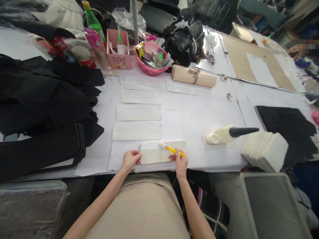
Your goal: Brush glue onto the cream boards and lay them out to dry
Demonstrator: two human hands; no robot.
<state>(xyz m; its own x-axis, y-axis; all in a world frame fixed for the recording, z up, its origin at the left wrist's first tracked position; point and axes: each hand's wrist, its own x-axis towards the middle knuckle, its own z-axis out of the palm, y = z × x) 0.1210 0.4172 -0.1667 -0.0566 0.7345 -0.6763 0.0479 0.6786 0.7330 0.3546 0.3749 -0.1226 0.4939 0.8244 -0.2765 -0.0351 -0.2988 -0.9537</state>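
A pale rectangular panel lies flat at the table's front edge, right before me. My left hand pinches its left end between thumb and fingers. In my right hand is a paintbrush with a yellow handle, its light bristles resting on or just over the panel's upper middle. Beyond it, several similar white strips lie in a column, their surfaces streaked. To the right, a cream squeeze bottle with a long black nozzle lies on its side on a small sheet.
Black material pieces are heaped at left. A pink basin of small items, a pink box and a tied beige roll stand at the back. At right are a stack of cream pieces and black pieces.
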